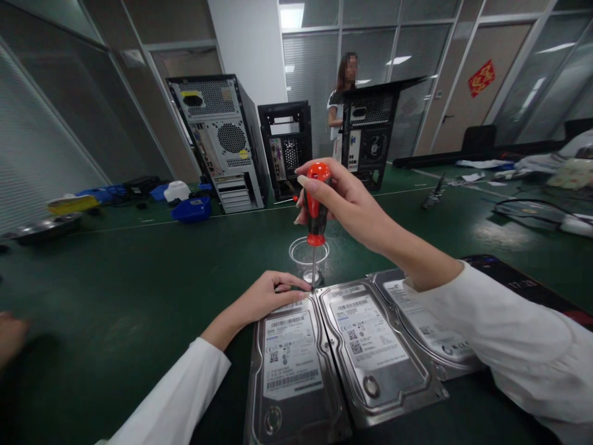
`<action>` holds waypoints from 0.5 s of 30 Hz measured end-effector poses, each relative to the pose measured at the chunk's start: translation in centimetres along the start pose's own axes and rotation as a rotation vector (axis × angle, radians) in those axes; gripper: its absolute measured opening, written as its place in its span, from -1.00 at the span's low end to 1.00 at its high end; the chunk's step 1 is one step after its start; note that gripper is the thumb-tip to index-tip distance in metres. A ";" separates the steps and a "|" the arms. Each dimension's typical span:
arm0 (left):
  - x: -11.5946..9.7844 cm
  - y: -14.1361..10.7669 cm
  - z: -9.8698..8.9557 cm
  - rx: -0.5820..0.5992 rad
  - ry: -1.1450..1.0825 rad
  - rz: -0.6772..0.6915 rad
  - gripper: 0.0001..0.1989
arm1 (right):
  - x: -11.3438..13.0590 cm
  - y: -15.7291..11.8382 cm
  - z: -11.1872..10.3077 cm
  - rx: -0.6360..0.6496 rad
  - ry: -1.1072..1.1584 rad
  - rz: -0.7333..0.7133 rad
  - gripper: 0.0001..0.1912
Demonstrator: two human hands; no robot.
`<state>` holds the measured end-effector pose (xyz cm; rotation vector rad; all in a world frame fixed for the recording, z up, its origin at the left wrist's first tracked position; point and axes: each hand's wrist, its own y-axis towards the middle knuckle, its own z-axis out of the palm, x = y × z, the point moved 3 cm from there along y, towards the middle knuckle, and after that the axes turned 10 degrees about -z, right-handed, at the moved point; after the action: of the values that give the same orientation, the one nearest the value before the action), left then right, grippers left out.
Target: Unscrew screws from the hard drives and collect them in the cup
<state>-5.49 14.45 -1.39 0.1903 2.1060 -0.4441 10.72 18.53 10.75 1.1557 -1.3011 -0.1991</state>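
My right hand (340, 191) is wrapped round the red and black handle of an upright screwdriver (316, 213). Its tip meets the far right corner of the left hard drive (293, 355). My left hand (271, 295) lies on that drive's far edge, fingers stretched out, fingertips beside the screwdriver tip. A second hard drive (368, 349) lies right alongside, and a third (428, 318) is partly covered by my right sleeve. Behind the tip stands a clear round cup (308, 252).
Computer cases stand behind, at the left (222, 142), in the middle (286, 148) and at the right (370, 136), where a person (336, 117) stands. A blue tray (191, 210) sits back left. Another person's hand (12, 337) shows at the left edge. Cables (532, 210) lie right.
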 end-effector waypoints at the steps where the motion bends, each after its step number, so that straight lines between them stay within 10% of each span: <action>1: -0.3 0.0 0.0 -0.030 0.036 0.025 -0.64 | 0.0 0.0 -0.2 -0.014 -0.011 0.001 -0.74; 15: -2.4 -0.6 1.3 -0.328 0.359 0.027 -0.76 | 1.8 1.4 -1.0 0.159 -0.120 0.002 -0.74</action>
<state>-3.41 13.49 0.10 0.1119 2.4886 -0.0429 11.44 18.53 13.10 1.2935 -1.4445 -0.1676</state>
